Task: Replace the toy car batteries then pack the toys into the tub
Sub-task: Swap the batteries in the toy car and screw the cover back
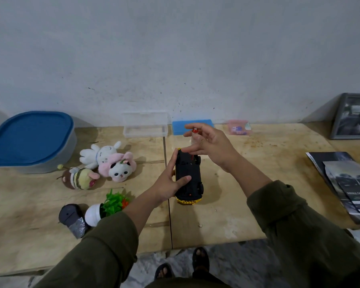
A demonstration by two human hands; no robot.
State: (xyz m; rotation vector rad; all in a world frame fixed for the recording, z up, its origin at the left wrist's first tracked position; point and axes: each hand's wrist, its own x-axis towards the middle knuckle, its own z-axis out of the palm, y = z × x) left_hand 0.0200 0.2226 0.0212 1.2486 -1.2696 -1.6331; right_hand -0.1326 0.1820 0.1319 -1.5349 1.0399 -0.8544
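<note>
A toy car point(190, 171) with a gold body is held upside down above the wooden table, its black underside facing me. My left hand point(168, 181) grips its left side, thumb across the underside. My right hand point(208, 143) hovers just above the car's far end, pinching a small red-tipped battery point(195, 130) between thumb and fingers. The grey tub with a blue lid point(29, 140) stands closed at the far left. Three plush toys lie beside it: a white one point(100, 153), a pink-hooded one point(119, 168) and a striped bee point(79, 177).
A clear plastic box point(145, 124), a blue block point(181, 127) and a pink packet point(238, 127) line the wall. A toppled plant pot point(105, 207) and a dark grey object point(72, 217) lie at the near left. Booklets point(345, 181) and a framed picture point(352, 116) sit at right.
</note>
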